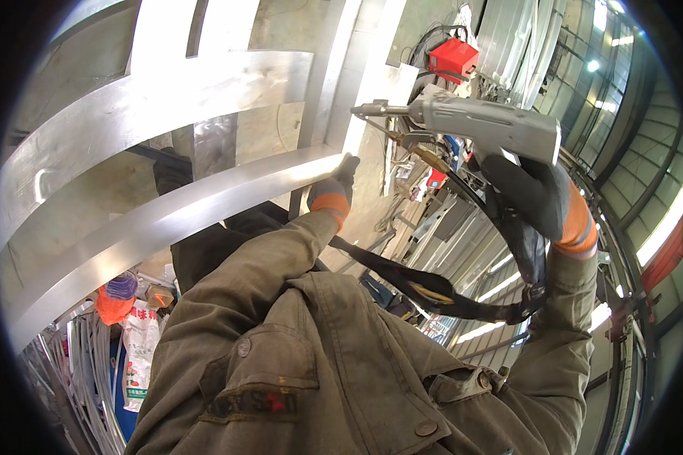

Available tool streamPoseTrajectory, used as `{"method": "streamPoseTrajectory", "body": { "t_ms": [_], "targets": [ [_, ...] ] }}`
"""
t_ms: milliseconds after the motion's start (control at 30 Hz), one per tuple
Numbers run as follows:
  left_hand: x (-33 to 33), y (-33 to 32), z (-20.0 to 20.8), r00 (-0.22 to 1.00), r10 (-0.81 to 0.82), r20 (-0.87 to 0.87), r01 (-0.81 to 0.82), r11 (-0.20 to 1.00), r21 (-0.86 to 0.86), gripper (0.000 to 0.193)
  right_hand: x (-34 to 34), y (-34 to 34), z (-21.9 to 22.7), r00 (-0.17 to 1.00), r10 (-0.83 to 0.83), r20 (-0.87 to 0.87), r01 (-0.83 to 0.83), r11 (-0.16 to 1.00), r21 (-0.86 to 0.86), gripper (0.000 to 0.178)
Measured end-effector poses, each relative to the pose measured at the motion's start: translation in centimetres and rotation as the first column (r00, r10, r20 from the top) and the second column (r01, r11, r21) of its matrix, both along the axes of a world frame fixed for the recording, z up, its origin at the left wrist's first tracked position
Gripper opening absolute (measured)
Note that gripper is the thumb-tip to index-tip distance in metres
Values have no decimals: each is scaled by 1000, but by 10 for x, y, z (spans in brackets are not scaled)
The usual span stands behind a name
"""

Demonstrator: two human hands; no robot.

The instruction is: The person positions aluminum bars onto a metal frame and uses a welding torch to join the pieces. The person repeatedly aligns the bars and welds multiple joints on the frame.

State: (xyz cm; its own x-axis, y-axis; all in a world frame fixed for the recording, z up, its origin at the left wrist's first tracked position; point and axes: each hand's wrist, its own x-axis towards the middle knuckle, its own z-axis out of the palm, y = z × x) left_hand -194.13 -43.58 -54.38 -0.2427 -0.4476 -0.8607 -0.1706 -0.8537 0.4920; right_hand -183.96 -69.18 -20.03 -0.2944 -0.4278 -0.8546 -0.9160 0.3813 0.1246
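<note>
My right hand (535,186), in a dark glove with an orange cuff, grips a grey handheld laser welding gun (486,125) raised on the right. The gun's narrow metal nozzle points left, with a thin brass-coloured wire-feed tube below it. Its tip is above the bright metal frame (205,193), near a corner, and appears apart from it. At that corner my left hand (332,195), gloved the same way, is closed around the frame's near bar. Some of its fingers are hidden behind the bar. A thick black sleeved cable (410,284) hangs from the gun across my front.
Beyond the frame lie a red box (453,59) with cables and stacked long metal profiles (508,45). At the lower left are a white printed sack (139,349), an orange bag (112,305) and a bundle of thin metal strips (83,379).
</note>
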Motion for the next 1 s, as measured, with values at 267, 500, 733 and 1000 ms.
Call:
{"method": "streamPoseTrajectory", "body": {
  "t_ms": [267, 500, 733, 1000],
  "targets": [
    [4, 5, -9, 981, 174, -80, -187, 961, -202, 80, -29, 72, 35, 986, -80, 144, 118, 953, -280, 28],
    [39, -21, -4, 798, -33, -602, 287, 899, 331, 51, -47, 142, 38, 838, -351, 418, 500, 800, -331, 35],
    [150, -1, 113, 303, -469, -830, 324, 869, -373, 53, -47, 217, 10, 759, 77, 647, 371, 765, -526, 36],
    [200, 160, 92, 866, -386, -316, 243, 879, -410, 80, -19, 277, 13, 140, 293, 946, 734, 610, -298, 44]
  ]
}}
